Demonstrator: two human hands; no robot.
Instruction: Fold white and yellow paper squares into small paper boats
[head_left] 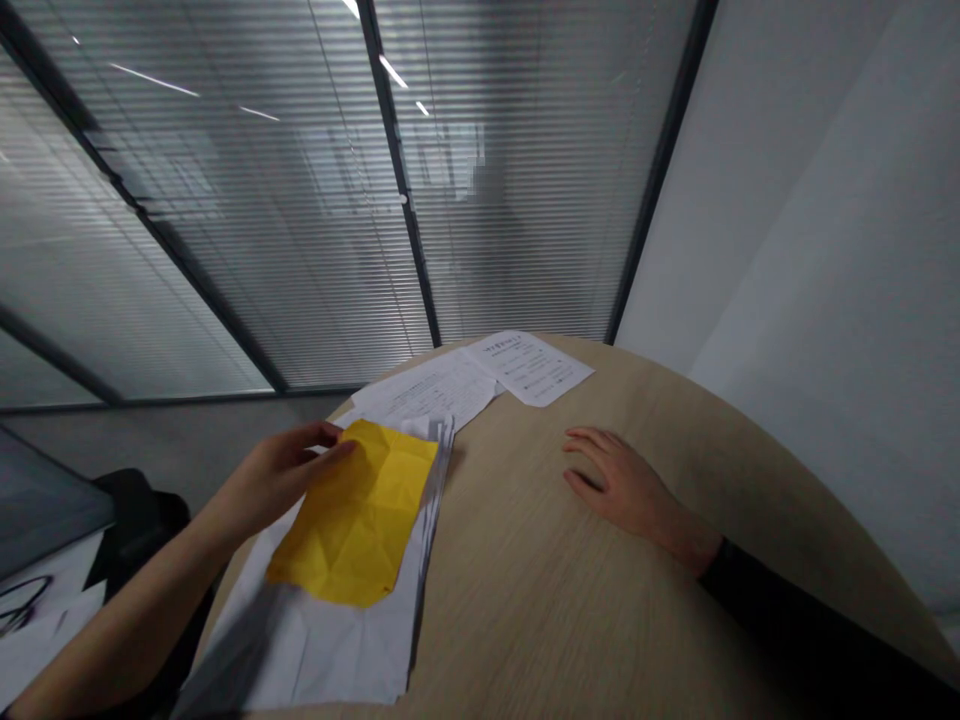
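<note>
A creased, roughly rectangular sheet of bright yellow paper is over the upper part of a stack of plain white paper sheets on the left side of a rounded, pale wood-grain table. The yellow sheet's long axis runs slantwise, its far end leaning away and to the right, its near end towards the wearer and to the left, roughly in line with the stack's long sides. A shadow falls on the white paper below its near edge; whether that edge touches the stack cannot be told. The bare left hand pinches the yellow sheet at its far left corner, thumb on top and fingers partly hidden behind it, the uncovered forearm reaching in from the lower left. The right hand is well apart from the left, palm down at the wood, its fingers slightly separated, gently curled and pointing left and away, with the thumb on the near side. Its forearm, in a black sleeve, slants in from the lower right. Beyond the stack, two white sheets printed with dark text overlap near the table's far edge.
</note>
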